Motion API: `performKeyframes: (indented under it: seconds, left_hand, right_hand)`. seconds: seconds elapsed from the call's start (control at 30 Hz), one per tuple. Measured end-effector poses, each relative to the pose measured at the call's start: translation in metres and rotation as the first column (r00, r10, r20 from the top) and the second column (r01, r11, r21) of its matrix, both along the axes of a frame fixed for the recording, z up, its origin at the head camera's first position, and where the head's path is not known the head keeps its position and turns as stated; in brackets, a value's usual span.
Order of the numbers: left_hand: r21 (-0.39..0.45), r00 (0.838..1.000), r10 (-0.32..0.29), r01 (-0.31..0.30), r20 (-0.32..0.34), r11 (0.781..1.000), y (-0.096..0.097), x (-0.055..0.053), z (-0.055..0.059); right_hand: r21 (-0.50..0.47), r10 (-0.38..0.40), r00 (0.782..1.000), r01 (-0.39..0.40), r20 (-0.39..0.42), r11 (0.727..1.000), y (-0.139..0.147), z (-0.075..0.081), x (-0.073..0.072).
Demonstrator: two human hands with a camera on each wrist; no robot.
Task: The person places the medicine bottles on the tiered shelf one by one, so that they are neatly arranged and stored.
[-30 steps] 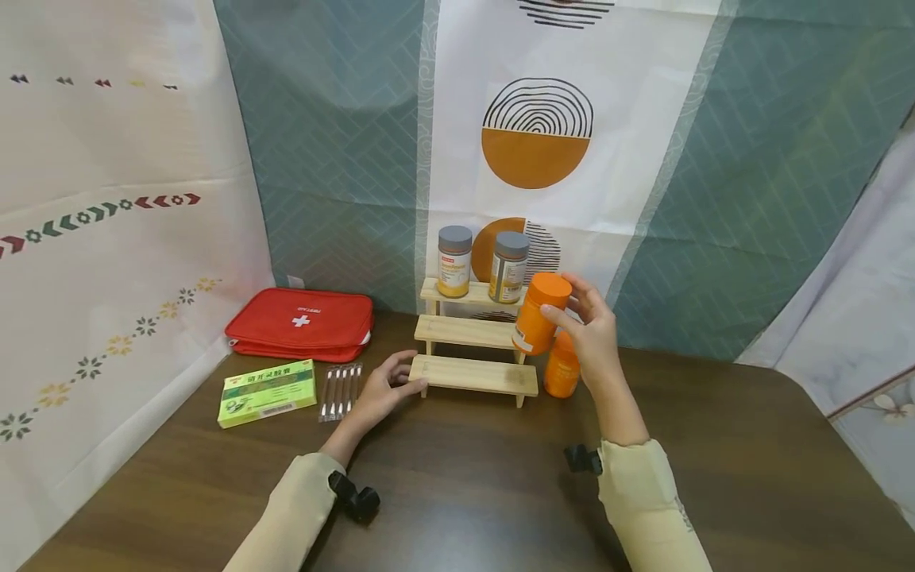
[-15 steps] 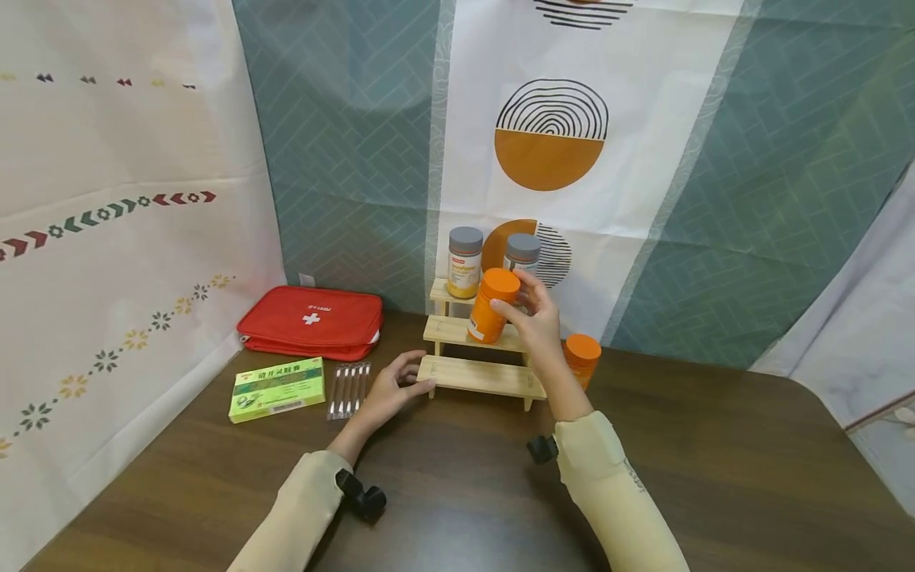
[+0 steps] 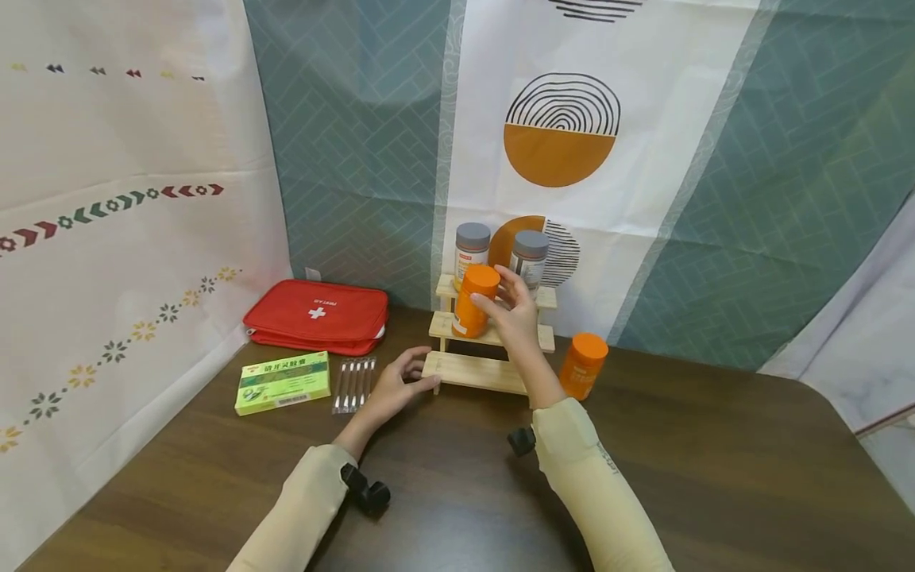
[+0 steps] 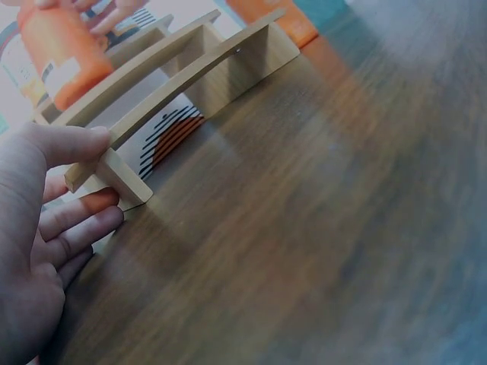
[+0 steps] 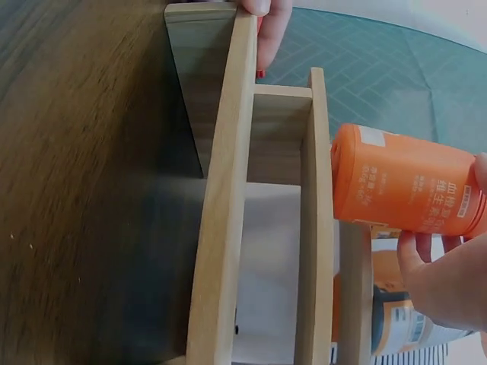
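Observation:
My right hand [image 3: 516, 316] holds an orange pill bottle [image 3: 475, 303] upright by its upper part. The bottle's base is right at the left part of the middle step of a three-tier wooden display stand [image 3: 477, 370]. In the right wrist view the bottle's label [image 5: 415, 186] shows white print. My left hand [image 3: 402, 384] grips the left end of the lowest step; in the left wrist view its thumb [image 4: 76, 144] lies on the step's end and the other fingers lie beside the leg. Two grey-capped bottles, one left [image 3: 472, 246] and one right [image 3: 530, 258], stand on the top step.
A second orange bottle [image 3: 583, 367] stands on the brown table [image 3: 457, 492], right of the stand. To the left are a red first-aid pouch [image 3: 316, 316], a green-yellow medicine box [image 3: 283, 384] and a pack of cotton swabs [image 3: 353, 385]. A patterned cloth [image 3: 357, 159] hangs behind.
My right hand has carried the orange bottle leftward from the stand's right side to the left part of the middle step. My left hand keeps its grip, and the head view has shifted slightly.

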State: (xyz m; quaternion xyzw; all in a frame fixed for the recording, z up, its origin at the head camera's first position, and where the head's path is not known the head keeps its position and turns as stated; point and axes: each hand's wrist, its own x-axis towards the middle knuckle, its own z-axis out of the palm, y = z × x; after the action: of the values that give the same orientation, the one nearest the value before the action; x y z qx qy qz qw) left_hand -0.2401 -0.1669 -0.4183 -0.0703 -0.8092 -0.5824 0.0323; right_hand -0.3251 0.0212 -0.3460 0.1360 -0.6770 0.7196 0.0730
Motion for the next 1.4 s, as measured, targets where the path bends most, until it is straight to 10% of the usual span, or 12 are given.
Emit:
performKeyframes:
  seconds: [0.77, 1.4]
  left_hand:
    - [-0.021, 1.000, -0.008, 0.008, 0.001, 1.000, 0.001, -0.004, 0.004]
    - [-0.026, 0.999, 0.011, -0.012, -0.032, 1.000, -0.007, -0.024, -0.032]
  right_hand:
    - [0.066, -0.040, 0.998, 0.043, -0.046, 0.997, -0.009, -0.003, -0.005]
    - [0.116, -0.064, 0.997, 0.068, -0.042, 0.991, 0.011, -0.010, 0.020]
